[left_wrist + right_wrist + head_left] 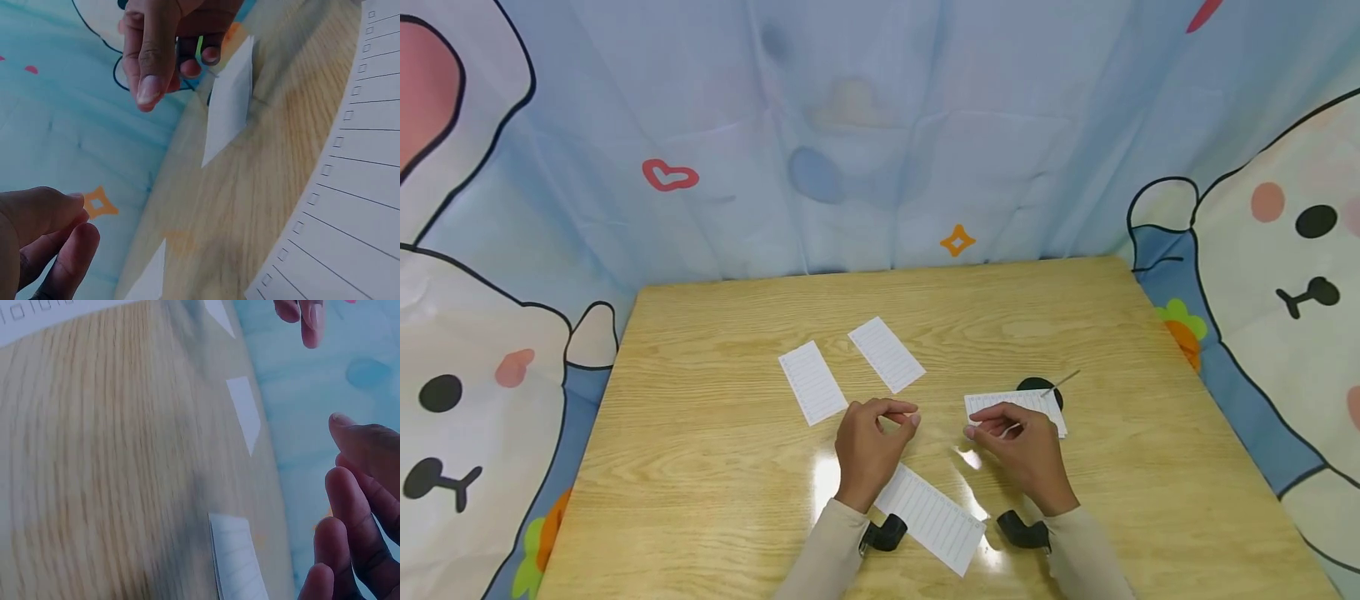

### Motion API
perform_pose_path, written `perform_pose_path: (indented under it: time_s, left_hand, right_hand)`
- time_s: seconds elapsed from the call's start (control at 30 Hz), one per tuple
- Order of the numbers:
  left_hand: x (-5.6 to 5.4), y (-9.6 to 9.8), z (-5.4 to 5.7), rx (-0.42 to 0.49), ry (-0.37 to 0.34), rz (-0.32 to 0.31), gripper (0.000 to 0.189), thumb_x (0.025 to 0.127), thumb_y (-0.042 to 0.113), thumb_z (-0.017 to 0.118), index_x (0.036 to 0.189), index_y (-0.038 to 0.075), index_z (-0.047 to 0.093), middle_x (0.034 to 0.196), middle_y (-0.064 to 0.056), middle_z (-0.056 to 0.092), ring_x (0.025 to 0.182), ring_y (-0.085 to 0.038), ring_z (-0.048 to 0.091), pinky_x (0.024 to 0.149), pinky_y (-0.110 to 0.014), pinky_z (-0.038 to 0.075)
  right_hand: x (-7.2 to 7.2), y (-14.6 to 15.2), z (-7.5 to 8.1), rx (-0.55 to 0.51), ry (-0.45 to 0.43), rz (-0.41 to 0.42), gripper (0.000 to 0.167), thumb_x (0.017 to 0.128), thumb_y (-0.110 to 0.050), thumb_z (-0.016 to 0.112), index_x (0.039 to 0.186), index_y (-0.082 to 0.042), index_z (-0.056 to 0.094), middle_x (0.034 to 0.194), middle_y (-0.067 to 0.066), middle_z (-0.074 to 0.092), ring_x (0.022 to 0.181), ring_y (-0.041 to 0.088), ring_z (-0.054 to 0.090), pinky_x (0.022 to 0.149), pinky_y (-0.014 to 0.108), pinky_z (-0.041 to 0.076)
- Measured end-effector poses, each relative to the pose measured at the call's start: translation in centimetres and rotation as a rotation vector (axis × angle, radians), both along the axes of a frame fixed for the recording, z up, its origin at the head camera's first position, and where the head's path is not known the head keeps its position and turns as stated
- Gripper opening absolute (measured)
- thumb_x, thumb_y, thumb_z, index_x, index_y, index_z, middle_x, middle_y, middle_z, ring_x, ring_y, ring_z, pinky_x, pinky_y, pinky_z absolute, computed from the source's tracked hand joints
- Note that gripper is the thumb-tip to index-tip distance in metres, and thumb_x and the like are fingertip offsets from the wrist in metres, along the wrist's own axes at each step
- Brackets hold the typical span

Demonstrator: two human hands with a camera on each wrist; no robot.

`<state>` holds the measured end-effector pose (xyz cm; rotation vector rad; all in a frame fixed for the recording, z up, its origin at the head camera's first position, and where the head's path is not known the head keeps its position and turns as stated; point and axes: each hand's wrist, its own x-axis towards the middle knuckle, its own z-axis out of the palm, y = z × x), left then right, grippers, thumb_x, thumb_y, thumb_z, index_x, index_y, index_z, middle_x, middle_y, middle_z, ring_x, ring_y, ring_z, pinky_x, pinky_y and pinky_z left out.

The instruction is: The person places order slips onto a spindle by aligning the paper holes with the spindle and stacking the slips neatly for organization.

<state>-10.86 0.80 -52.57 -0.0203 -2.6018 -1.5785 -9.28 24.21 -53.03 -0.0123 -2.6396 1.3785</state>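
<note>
In the head view my left hand [874, 450] hovers over the table with thumb and forefinger tips close together and nothing visible between them. A lined paper sheet [934, 521] with small checkboxes lies below it, partly hidden by the wrist. My right hand [1026, 454] is just in front of a small stack of similar sheets [1015, 403], overlapping its near edge in this view. Its fingers [340, 494] are loosely bent and hold nothing in the right wrist view.
Two more lined sheets, one at left [812, 383] and one farther back [887, 354], lie on the wooden table [700, 483]. A black round object [1036, 384] and a thin stick [1066, 381] are at the stack's far edge. A patterned curtain [880, 125] hangs behind.
</note>
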Motion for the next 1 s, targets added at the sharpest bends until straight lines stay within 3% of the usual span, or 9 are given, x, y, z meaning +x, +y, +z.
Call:
perform_pose_path:
  time_s: [0.33,0.6,1.0]
  left_hand:
    - [1.4,-0.7,-0.8,-0.024,-0.013,0.021,0.009,0.088,0.029,0.086,0.095,0.033,0.085,0.081,0.015,0.075,0.068,-0.004,0.042,0.058,-0.023,0.035]
    - [2.6,-1.0,-1.4,-0.063,-0.040,0.038,0.009,0.088,0.031,0.086,0.097,0.034,0.085,0.082,0.018,0.075,0.069,-0.003,0.043,0.059,-0.022,0.035]
    - [4.3,-1.7,-2.0,-0.119,0.018,0.078,0.014,0.084,0.027,0.089,0.095,0.034,0.084,0.080,0.021,0.072,0.069,-0.001,0.041,0.060,-0.020,0.034]
  right_hand:
    - [0.1,-2.4,-0.6,0.021,0.010,0.115,0.016,0.082,-0.019,0.093,0.094,-0.020,0.082,0.079,-0.008,0.073,0.069,0.003,0.061,0.063,0.021,0.051]
    - [0.1,-4.0,-0.7,0.025,-0.046,0.157,0.019,0.080,-0.015,0.094,0.094,-0.020,0.083,0.079,-0.009,0.074,0.069,0.003,0.061,0.062,0.022,0.051]
    - [0.7,-6.0,-0.9,0.045,-0.083,0.219,0.021,0.080,-0.014,0.094,0.095,-0.024,0.082,0.085,-0.012,0.074,0.084,0.011,0.064,0.069,0.023,0.050]
